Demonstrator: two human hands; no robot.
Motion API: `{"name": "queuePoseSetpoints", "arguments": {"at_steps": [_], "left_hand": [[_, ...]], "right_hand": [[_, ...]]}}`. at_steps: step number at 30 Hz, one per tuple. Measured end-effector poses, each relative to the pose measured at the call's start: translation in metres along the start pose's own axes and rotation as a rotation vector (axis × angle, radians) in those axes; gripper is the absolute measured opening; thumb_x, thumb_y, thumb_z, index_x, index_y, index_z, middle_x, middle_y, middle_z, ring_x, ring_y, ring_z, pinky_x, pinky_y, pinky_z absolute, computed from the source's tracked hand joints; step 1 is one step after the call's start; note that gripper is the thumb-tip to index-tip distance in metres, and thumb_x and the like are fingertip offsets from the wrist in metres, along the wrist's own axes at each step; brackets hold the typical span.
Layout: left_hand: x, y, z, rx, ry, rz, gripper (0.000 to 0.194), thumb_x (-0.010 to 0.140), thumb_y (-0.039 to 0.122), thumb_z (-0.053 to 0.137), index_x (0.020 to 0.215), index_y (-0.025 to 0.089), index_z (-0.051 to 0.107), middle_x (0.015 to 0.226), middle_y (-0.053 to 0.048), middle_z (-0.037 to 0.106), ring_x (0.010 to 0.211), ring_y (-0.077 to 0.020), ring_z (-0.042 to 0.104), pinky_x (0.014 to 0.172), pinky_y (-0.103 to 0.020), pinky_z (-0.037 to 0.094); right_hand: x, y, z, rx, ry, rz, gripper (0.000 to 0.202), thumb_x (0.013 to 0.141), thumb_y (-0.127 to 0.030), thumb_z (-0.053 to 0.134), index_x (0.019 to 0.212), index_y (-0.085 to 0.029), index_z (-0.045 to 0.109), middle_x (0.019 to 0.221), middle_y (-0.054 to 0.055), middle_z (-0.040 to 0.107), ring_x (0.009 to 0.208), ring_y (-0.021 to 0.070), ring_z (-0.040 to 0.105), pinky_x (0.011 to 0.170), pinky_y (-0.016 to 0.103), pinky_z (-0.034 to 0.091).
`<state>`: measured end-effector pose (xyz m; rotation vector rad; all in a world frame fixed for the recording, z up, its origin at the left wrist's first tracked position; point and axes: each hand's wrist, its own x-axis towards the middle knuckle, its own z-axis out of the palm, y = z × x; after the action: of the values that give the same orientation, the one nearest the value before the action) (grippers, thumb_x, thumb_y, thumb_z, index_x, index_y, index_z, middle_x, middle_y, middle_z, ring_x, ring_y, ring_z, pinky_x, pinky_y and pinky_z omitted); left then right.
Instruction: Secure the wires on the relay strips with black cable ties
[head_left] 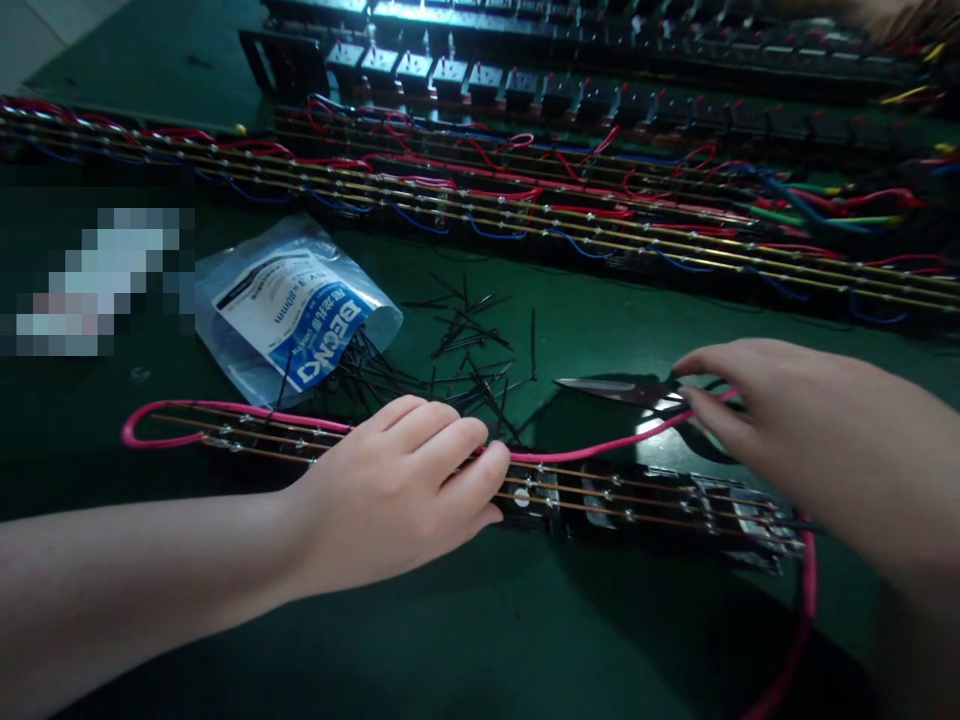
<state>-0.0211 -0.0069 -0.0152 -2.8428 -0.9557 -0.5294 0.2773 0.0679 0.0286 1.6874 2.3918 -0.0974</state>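
In the head view, the left hand (416, 480) lies over the middle part of a black strip (559, 500) which carries thin copper-coloured rods. Its fingers are bent closely over the far edge and the thumb is at the near edge, so this hand is closed on the strip, and the pink cable (574, 456) passes beneath its fingers. The strip extends out on both sides of this hand; its long axis goes across the green table (465, 640), from the left, a little farther away, to the right, a little nearer. The cable makes a narrow loop beyond the left end of the strip, follows the far edge to the left hand, and then bends upward to the right hand (682, 382). It appears again below the right wrist and goes down toward the near edge of the view. The right hand is partly open, with thumb and index finger curved at the handle side of the scissors (607, 388); I cannot tell if it grips the scissors, the cable or both. The scissors lie almost level, and their pointed blade is directed to the left. Behind the left hand are scattered black cable ties (491, 395), and a plastic bag (300, 310) with its open mouth toward them.
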Motion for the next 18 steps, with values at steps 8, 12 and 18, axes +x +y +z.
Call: {"name": "queuePoseSetpoints", "arguments": {"at_steps": [8,12,18], "left_hand": [[-0.001,0.001,0.000,-0.010,0.003,-0.001,0.023,0.099,0.026,0.059,0.115,0.010,0.062,0.101,-0.009,0.070,0.089,-0.0254,0.066,0.073,-0.040,0.055],[-0.002,0.001,0.000,-0.031,-0.006,-0.007,0.022,0.098,0.026,0.060,0.114,0.011,0.062,0.100,-0.009,0.070,0.088,-0.0260,0.066,0.071,-0.041,0.056],[-0.003,0.003,0.001,-0.067,-0.005,0.006,0.019,0.097,0.024,0.059,0.111,0.012,0.063,0.098,-0.009,0.069,0.085,-0.0244,0.064,0.070,-0.041,0.056]], "right_hand": [[0.002,0.014,-0.009,-0.054,-0.241,0.190,0.014,0.096,-0.031,0.049,0.099,-0.024,0.062,0.077,0.009,0.071,0.062,0.0260,0.064,0.057,0.038,0.043],[0.000,0.022,-0.003,-0.013,-0.288,0.183,0.011,0.090,-0.026,0.061,0.101,-0.022,0.063,0.086,0.010,0.071,0.071,0.0257,0.066,0.064,0.039,0.047],[0.010,0.033,0.006,-0.056,-0.249,0.114,0.010,0.080,-0.024,0.071,0.088,-0.020,0.068,0.089,0.013,0.069,0.077,0.0280,0.066,0.072,0.042,0.052]]}}
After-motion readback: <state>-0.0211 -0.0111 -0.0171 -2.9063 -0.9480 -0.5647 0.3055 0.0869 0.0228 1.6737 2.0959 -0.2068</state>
